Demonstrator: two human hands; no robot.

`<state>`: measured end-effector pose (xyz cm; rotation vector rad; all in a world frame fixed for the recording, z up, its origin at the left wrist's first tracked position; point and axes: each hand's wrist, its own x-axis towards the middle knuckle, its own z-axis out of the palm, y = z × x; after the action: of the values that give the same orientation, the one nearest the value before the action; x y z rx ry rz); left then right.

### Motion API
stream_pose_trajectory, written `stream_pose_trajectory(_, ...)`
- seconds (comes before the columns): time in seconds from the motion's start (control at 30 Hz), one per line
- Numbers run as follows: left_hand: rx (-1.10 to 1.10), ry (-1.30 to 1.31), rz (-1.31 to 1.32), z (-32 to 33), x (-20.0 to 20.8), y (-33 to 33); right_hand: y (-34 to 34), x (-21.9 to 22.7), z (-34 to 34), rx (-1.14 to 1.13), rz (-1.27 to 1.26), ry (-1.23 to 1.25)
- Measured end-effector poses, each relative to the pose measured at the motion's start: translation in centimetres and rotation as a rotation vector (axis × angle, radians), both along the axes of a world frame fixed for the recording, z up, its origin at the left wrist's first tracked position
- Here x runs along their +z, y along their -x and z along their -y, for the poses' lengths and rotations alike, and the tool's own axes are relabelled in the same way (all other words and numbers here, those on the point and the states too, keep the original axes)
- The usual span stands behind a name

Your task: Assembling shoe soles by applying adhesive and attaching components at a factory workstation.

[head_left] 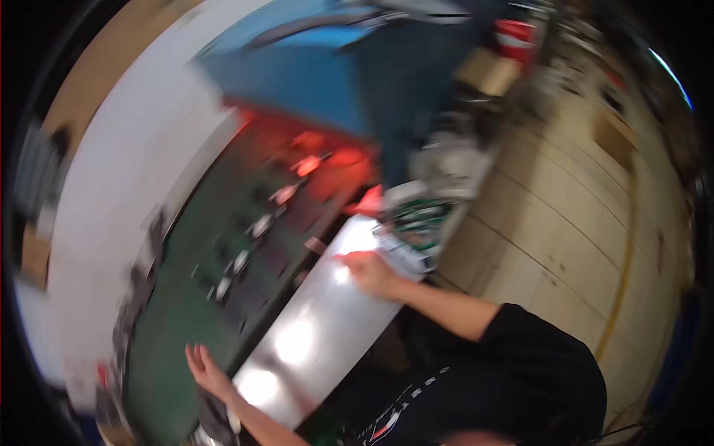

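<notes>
My left hand (208, 372) hovers at the near edge of a green conveyor belt (167, 346), its fingers stretched out with nothing in them. Over the far end of a shiny metal ledge (294, 338), my right hand (370, 273) is blurred by motion. Its fingers look curled together, and whatever they may hold cannot be made out. Several small pale parts (239, 262) lie in a row along the belt. The farther ones glow red beneath a blue machine hood (297, 82). Just beyond my right hand sits a container of green, looped-looking items (422, 221).
Farther along the ledge are a blurred pale heap (450, 160), a cardboard box (487, 72) and a red-and-white object (515, 39). A tiled floor (535, 238) with a yellow line lies to the right. A white surface (123, 137) borders the belt's far side.
</notes>
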<state>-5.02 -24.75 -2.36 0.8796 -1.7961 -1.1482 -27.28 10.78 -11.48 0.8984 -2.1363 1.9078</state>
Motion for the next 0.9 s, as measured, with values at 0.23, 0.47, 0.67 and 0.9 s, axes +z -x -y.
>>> stream_pose_trajectory(0.23, -0.199, 0.492, 0.346, 6.5, -9.5, 14.3, -0.8, 4.0, -2.2, -0.043, 0.135, -0.079)
stream_pose_trajectory(0.47, 0.092, 0.443, 0.491, 4.8, -7.5, 13.2, -0.6, 3.8, -2.2, -0.046, 0.104, -0.034)
stream_pose_trajectory(0.67, -0.08, 0.45, 0.439, 4.7, -9.8, 11.5, -0.9, 3.6, -1.6, -0.103, -0.098, -0.144)
stream_pose_trajectory(0.9, 0.059, 0.432, 0.303, 3.0, -5.2, 11.7, 1.2, 2.6, -3.0, -0.213, -0.383, -0.761)
